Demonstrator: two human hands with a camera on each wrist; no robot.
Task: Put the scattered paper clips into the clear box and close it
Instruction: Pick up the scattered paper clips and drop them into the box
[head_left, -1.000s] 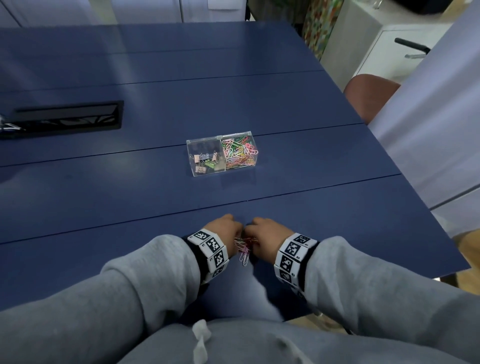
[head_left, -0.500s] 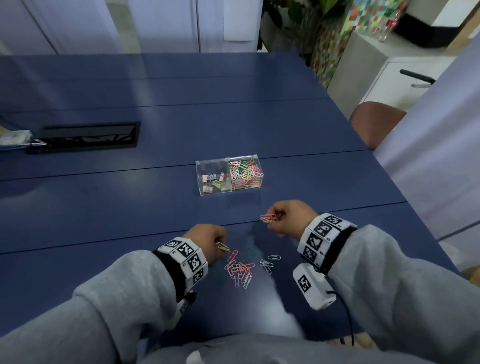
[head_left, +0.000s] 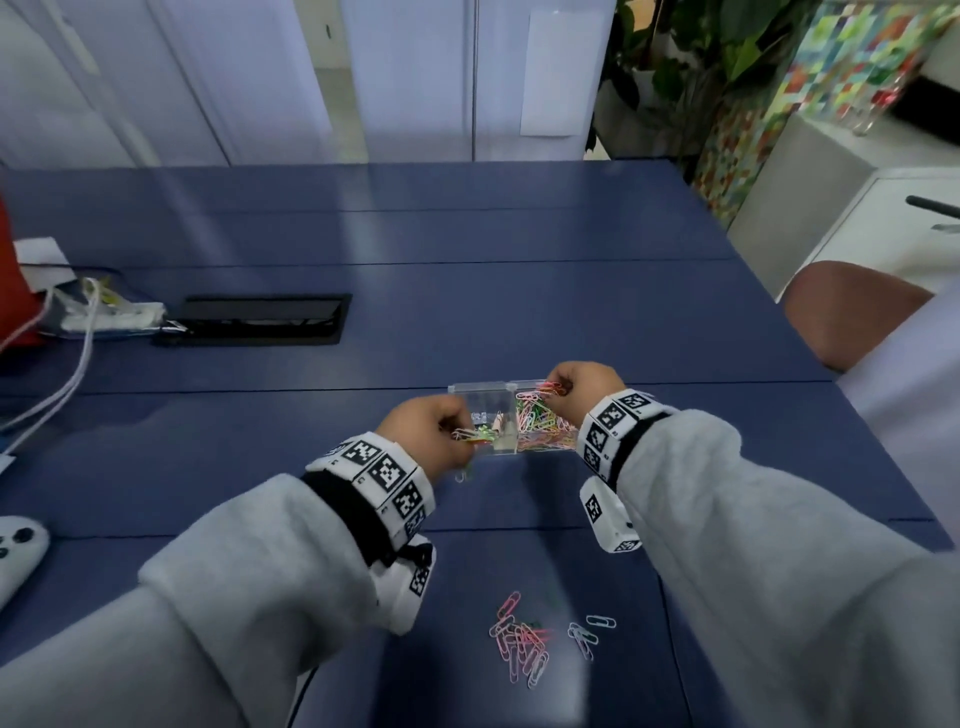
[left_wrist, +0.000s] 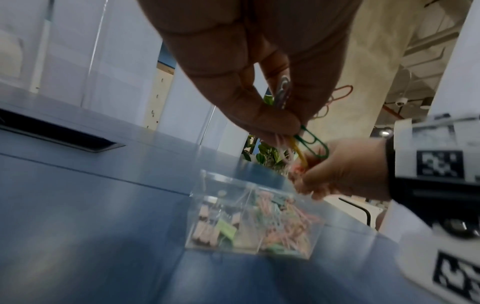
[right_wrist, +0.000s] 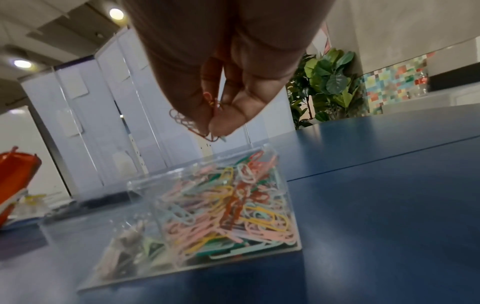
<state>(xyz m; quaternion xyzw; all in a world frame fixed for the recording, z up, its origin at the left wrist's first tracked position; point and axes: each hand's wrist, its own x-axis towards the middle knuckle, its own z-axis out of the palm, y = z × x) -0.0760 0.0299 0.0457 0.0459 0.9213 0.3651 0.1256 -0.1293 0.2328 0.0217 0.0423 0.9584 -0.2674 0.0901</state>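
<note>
Hands: two in view, both over the clear box (head_left: 511, 423) on the blue table (head_left: 571, 312).
Left hand (head_left: 428, 434): fingers curled, thumb and fingertips pinching a small bunch of paper clips at the box's near-left corner. Left wrist view shows a green clip (left_wrist: 313, 142) and a yellow one sticking out below the pinch, with more pale ones behind; exact number cannot be told.
Right hand (head_left: 584, 384): fingers pressed together around a few pink and red clips (head_left: 550, 388), held above the right compartment. Right wrist view shows the fingertips (right_wrist: 226, 123) closed on them, clear of the heap below.
Clear box: one, two compartments, top open. Lid cannot be made out in any view.
Right compartment: heap of mixed-colour paper clips (right_wrist: 228, 205), too many to count.
Left compartment: a few binder clips (left_wrist: 210, 230), pink and green; blurred, number uncertain.
Scattered clips: one loose pile (head_left: 524, 644) on the table near the person, well apart from the box, mostly pink, with about three pale blue ones (head_left: 587, 631) just to its right. Seen only in the head view.
Head view only: black recessed panel (head_left: 260, 319) in the table, white cables (head_left: 67, 374), white controller (head_left: 15, 551) at the left edge.
Right wrist view only: orange object (right_wrist: 15, 181) at far left; potted plant (right_wrist: 330, 82) behind the table.
</note>
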